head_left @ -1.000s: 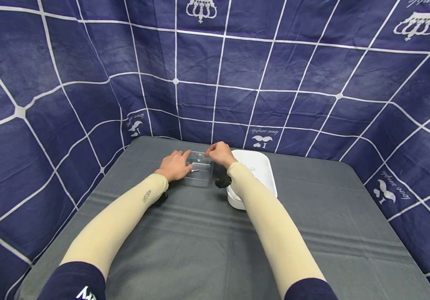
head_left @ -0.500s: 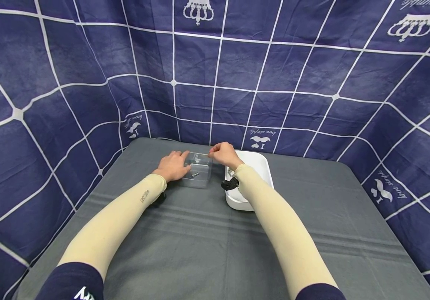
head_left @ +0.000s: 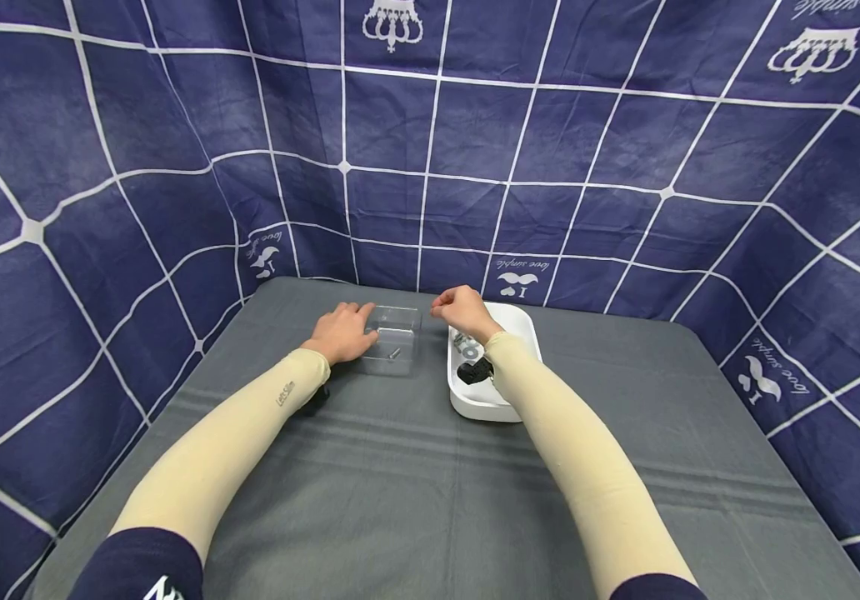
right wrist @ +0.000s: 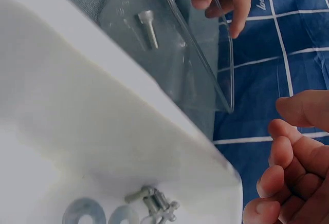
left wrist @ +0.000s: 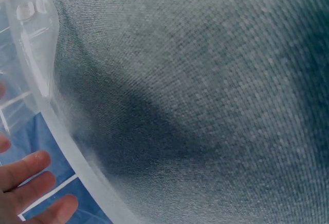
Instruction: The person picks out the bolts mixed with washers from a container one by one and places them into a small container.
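Note:
A clear plastic box (head_left: 388,367) stands on the grey cloth, with a metal screw (right wrist: 148,29) lying in it. My left hand (head_left: 342,333) rests at the box's left side, fingers relaxed and thumb over it. In the left wrist view, several loosely spread fingers (left wrist: 36,183) of that hand show beside the box. To the right, my right hand (head_left: 466,312) hovers over the far left corner of a white tray (head_left: 484,410). Its fingers (right wrist: 272,183) are loosely bent, and nothing shows between them. Washers (right wrist: 85,212) and several small bolts (right wrist: 157,203) lie inside the tray.
A grey cloth (head_left: 370,483) covers the table. Behind it and along both sides hangs a blue curtain (head_left: 520,125) with white lines. A black wrist strap (head_left: 475,372) on the right arm sits low over the tray.
My right hand has drawn away from the box's right rim, rightward to the tray. The screw in the box lies at a different angle, nearer the front. My left hand stays at the box.

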Motion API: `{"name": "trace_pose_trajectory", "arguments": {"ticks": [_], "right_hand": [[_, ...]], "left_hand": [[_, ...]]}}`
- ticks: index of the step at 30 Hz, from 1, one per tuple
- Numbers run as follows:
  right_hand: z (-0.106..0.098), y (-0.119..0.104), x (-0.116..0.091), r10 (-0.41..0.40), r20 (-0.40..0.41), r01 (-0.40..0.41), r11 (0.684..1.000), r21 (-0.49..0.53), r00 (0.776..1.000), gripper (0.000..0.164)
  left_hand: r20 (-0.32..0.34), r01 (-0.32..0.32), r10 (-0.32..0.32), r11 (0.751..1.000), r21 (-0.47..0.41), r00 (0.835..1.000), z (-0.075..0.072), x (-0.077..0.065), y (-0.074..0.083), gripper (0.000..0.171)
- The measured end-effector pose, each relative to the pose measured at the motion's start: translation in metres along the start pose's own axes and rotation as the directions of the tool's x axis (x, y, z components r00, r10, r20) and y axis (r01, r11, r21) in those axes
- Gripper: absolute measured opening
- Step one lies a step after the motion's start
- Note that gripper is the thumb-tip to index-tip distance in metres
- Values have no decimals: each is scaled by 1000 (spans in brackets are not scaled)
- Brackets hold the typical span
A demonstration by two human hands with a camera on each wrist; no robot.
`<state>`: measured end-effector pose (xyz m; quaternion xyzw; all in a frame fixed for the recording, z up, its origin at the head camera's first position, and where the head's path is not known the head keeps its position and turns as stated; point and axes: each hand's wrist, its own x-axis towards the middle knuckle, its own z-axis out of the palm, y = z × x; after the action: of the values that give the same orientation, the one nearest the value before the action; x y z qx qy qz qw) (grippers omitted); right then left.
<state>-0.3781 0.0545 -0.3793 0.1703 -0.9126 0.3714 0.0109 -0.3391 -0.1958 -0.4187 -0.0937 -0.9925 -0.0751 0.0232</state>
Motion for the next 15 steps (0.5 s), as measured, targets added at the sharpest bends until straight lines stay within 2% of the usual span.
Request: {"name": "trace_pose_trajectory", "arguments": {"ticks": [6,15], "right_hand": [[-7,10,-7,15,12,-15,1000,8,1000,18],[-22,23,-10,39,-3,-38,998,41,999,22]], "left_hand": [[22,1,-2,1000,22,1000,0,-1,1,67],[10,-10,9,1000,24,1000,-3,4,1,66]]}}
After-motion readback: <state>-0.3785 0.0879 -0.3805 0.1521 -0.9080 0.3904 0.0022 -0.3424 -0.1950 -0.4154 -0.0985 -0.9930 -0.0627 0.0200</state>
